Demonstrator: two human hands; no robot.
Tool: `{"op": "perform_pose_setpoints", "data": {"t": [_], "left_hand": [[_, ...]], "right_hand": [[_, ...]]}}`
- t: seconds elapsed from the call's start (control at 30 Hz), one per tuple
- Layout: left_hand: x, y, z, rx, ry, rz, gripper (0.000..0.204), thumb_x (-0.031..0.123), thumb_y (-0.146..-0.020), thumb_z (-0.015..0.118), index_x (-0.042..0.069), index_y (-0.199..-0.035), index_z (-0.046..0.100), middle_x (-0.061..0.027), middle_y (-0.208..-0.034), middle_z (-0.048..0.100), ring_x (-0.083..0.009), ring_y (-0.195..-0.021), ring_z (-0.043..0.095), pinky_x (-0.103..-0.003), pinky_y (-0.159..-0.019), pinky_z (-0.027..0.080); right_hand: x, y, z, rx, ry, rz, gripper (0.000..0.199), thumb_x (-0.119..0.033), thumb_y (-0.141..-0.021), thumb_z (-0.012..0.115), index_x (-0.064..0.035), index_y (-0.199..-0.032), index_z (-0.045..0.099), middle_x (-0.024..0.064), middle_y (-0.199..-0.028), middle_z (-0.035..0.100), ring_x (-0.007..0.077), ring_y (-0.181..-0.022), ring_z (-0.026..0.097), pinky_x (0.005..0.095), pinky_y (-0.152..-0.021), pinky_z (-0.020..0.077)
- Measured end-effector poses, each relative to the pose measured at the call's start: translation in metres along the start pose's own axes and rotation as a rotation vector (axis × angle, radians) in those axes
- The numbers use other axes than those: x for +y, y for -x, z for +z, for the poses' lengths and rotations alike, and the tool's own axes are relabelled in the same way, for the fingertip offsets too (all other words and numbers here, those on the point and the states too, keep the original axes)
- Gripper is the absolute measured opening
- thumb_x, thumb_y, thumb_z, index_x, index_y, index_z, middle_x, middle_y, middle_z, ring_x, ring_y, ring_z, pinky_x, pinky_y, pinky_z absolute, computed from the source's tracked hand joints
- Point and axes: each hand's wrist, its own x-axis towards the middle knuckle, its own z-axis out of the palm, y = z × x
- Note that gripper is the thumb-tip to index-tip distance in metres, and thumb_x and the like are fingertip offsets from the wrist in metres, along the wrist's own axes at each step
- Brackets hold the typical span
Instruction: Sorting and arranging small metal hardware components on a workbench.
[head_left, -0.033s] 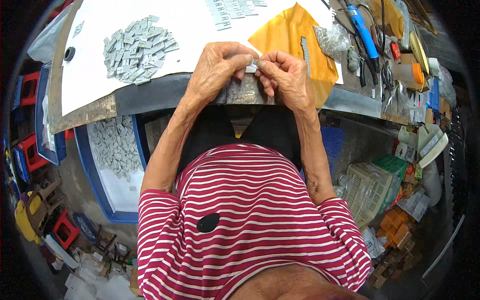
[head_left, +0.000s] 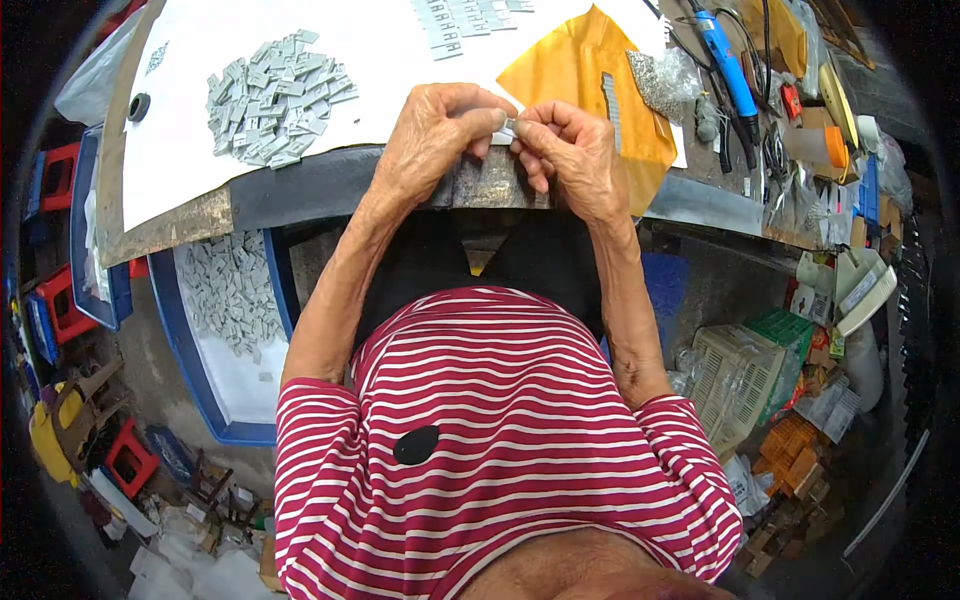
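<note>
Almost nothing has moved since the earlier frame: both hands keep their place, with at most a slight shift in the small pale piece (head_left: 511, 124) at their fingertips, so the work stays on that one piece. The left hand (head_left: 425, 135) and the right hand (head_left: 578, 150) pinch it between them, just above the near edge of the surface (head_left: 300, 195); the fingers hide most of it, so I cannot tell how it is turned.

From there, a yellow envelope (head_left: 545, 75) lies at two o'clock, close beside the right hand and crowding that side, with a gray strip (head_left: 611, 98) on it. Gray pieces stand in rows at eleven o'clock (head_left: 437, 28). Farther off, a loose gray heap (head_left: 275, 105) sits at nine, and a blue-handled tool (head_left: 727, 62) between two and three.
</note>
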Motion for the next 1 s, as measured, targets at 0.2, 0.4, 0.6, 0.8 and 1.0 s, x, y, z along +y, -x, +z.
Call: {"op": "perform_pose_setpoints", "data": {"t": [0.2, 0.4, 0.6, 0.8, 1.0], "left_hand": [[-0.002, -0.001, 0.001, 0.002, 0.026, -0.013, 0.017, 0.007, -0.080, 0.056, -0.005, -0.089, 0.064, -0.0005, -0.059, 0.053, -0.0060, -0.054, 0.045, -0.019, -0.057, 0.039], [-0.004, -0.001, 0.003, 0.012, 0.048, -0.020, 0.017, 0.007, -0.079, 0.056, -0.005, -0.088, 0.064, -0.0008, -0.059, 0.053, -0.0061, -0.053, 0.045, -0.019, -0.057, 0.039], [-0.005, 0.000, 0.002, 0.010, 0.030, -0.023, 0.017, 0.007, -0.079, 0.057, -0.005, -0.089, 0.064, -0.0011, -0.059, 0.054, -0.0061, -0.053, 0.045, -0.018, -0.057, 0.039], [-0.004, 0.002, 0.003, 0.005, 0.042, -0.027, 0.018, 0.009, -0.080, 0.057, -0.004, -0.091, 0.063, -0.0012, -0.061, 0.054, -0.0059, -0.055, 0.047, -0.018, -0.056, 0.040], [0.002, 0.001, 0.001, -0.059, -0.236, 0.097, 0.018, 0.007, -0.081, 0.058, -0.002, -0.097, 0.062, -0.0031, -0.073, 0.060, -0.0086, -0.066, 0.056, -0.021, -0.061, 0.046]], "right_hand": [[0.000, -0.001, 0.001, 0.006, 0.042, -0.009, 0.013, -0.009, -0.083, 0.058, 0.0030, -0.080, 0.056, 0.0045, -0.065, 0.057, 0.0061, -0.046, 0.049, 0.0178, -0.039, 0.0385], [0.008, -0.003, 0.003, 0.047, 0.029, -0.065, 0.011, -0.007, -0.082, 0.057, 0.0030, -0.077, 0.055, 0.0041, -0.059, 0.055, 0.0059, -0.042, 0.047, 0.0183, -0.035, 0.0354], [0.004, 0.000, 0.005, 0.061, 0.082, -0.062, 0.012, -0.006, -0.081, 0.057, 0.0024, -0.074, 0.054, 0.0031, -0.055, 0.053, 0.0057, -0.039, 0.045, 0.0185, -0.033, 0.0331], [0.009, 0.000, 0.005, 0.072, 0.015, -0.061, 0.012, -0.007, -0.082, 0.057, 0.0024, -0.075, 0.054, 0.0030, -0.055, 0.053, 0.0054, -0.038, 0.044, 0.0183, -0.033, 0.0322], [0.009, -0.003, 0.004, 0.120, -0.095, -0.037, 0.013, -0.008, -0.081, 0.058, 0.0023, -0.074, 0.054, 0.0031, -0.056, 0.053, 0.0049, -0.039, 0.043, 0.0180, -0.033, 0.0328]]}}
